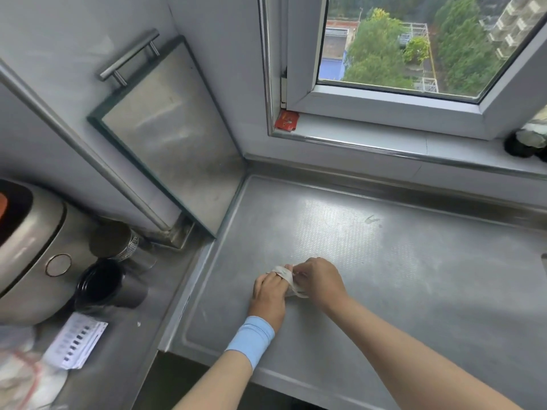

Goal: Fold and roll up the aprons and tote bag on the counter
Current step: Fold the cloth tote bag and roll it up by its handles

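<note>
A small tight roll of whitish cloth (288, 279) lies on the steel counter (414, 276), pinched between both hands. My left hand (269, 294), with a light blue wristband, presses on its left end, fingers over the roll. My right hand (318, 281) grips the right side, and a strap or band of the cloth runs across between the fingers. Most of the roll is hidden by the hands, so I cannot tell whether it is an apron or the tote bag.
A rice cooker (26, 247), a metal canister (114, 241) and a black cup (100, 284) stand on the lower counter at left, with a paper card (75, 341) and plastic bags (20, 377). A steel board (165, 131) leans in the corner. The window sill (384, 143) runs behind.
</note>
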A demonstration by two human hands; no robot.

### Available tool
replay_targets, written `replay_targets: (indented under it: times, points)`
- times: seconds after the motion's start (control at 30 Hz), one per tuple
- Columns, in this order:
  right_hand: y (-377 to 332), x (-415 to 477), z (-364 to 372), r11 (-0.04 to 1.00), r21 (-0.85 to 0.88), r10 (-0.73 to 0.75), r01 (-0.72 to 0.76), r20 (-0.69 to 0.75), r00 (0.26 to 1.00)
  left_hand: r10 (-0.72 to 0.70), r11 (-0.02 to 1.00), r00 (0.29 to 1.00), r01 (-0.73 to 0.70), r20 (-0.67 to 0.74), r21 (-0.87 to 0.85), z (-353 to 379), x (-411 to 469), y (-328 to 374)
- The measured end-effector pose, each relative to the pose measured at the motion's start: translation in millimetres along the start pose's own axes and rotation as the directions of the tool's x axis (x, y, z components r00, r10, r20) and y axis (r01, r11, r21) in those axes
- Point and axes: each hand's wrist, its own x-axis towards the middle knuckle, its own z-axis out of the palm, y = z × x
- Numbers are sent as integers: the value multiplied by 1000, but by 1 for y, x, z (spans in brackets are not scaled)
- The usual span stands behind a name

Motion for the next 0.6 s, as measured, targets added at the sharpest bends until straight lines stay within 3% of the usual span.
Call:
replay_targets:
  times: [0.07, 0.2, 0.4, 0.6]
  points:
    - [-4, 0, -5, 995, 68, 67, -69, 35, 997, 3, 1000, 1000, -3, -22, -9, -1, -1, 2]
    - [-6, 3, -6, 999, 53, -13, 3, 203, 979, -40, 999, 993, 42, -110, 20, -3, 4, 2]
    - [-8, 6, -16, 957, 211, 102, -197, 392, 914, -127, 991, 990, 124, -53, -58, -14, 12, -2]
    - [-12, 3, -14, 962, 132, 189, -239, 310, 932, -185, 966, 982, 175, -35, -191, -19, 13, -6]
